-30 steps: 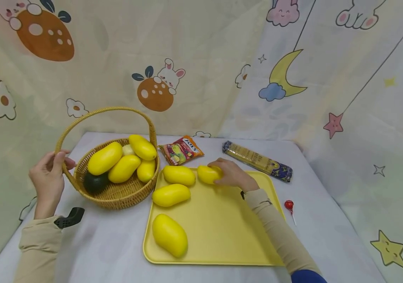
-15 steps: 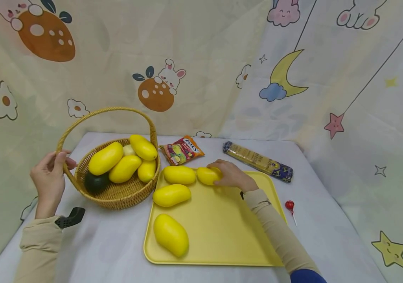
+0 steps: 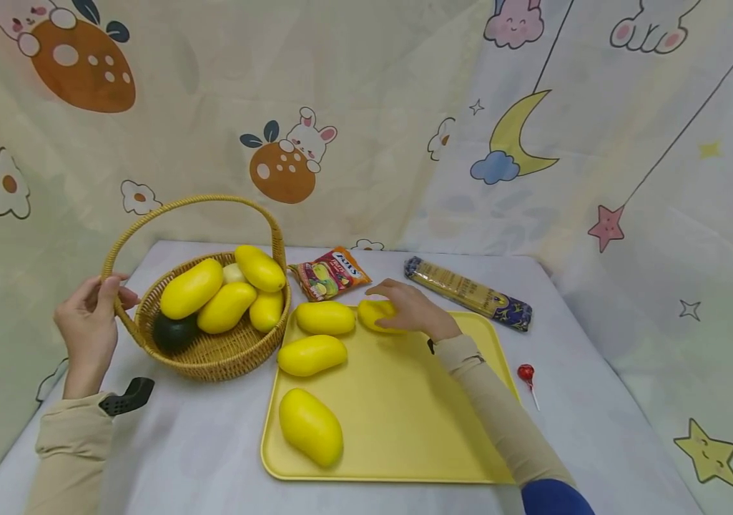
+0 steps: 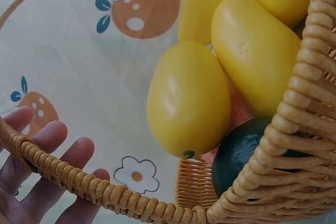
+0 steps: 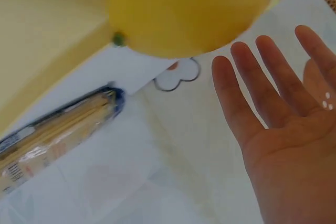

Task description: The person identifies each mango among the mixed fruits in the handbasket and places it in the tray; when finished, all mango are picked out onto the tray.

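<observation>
My left hand (image 3: 91, 322) holds the side of the wicker basket's handle (image 3: 195, 200), thumb in front and fingers behind it in the head view. In the basket (image 3: 224, 361) lie several yellow mangoes (image 4: 189, 98) and a dark green avocado (image 4: 239, 156). My right hand (image 3: 414, 309) is over a mango (image 3: 375, 315) at the back of the yellow tray (image 3: 417, 415). Its fingers (image 5: 268, 77) are straight and spread, beside the mango in the right wrist view. Other mangoes on the tray are one next to it (image 3: 325, 317), one below (image 3: 312, 355) and one near the front (image 3: 310, 428).
An orange and red candy bag (image 3: 330, 273) lies behind the tray. A long pack of spaghetti (image 3: 469, 290) is at the back right, and a red lollipop (image 3: 526, 373) lies right of the tray. Patterned cloth (image 3: 379, 129) hangs behind the table.
The fingers of my right hand have let go of the mango and straightened, and the hand has risen slightly and shifted left. My left hand and the basket stay in place.
</observation>
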{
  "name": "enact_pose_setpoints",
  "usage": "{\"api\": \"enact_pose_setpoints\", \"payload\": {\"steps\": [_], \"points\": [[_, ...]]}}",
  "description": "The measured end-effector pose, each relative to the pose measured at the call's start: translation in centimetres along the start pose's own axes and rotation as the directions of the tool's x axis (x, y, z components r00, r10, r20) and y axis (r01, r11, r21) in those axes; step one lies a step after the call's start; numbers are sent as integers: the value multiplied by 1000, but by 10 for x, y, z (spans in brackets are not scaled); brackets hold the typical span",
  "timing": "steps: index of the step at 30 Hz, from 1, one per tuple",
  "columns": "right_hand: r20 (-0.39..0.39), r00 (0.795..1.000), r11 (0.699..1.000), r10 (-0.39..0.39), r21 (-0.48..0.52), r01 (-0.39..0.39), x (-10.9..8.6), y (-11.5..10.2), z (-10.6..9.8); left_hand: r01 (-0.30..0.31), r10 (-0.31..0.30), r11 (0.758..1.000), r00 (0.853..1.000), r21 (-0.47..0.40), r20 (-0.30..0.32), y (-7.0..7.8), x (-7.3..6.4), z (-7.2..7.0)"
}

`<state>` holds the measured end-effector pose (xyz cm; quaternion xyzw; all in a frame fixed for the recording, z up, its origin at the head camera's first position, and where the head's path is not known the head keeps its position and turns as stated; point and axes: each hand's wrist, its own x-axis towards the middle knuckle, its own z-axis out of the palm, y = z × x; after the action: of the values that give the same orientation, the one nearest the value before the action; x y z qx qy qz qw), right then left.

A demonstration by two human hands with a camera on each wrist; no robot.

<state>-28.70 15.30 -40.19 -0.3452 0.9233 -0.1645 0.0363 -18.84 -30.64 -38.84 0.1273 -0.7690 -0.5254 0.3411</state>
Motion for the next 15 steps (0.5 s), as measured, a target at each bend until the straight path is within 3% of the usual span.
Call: {"api": "enact_pose_setpoints", "payload": {"steps": [6,15], "points": [[-32,999,998,-34,53,36,25,-26,0,-1,1,1000,1000,-10,-4,0,0,-1],[-21,997,996,-75,-57,74,69,-74,-3,11,-11,1000,1000,-25,-3,0,0,0]]}}
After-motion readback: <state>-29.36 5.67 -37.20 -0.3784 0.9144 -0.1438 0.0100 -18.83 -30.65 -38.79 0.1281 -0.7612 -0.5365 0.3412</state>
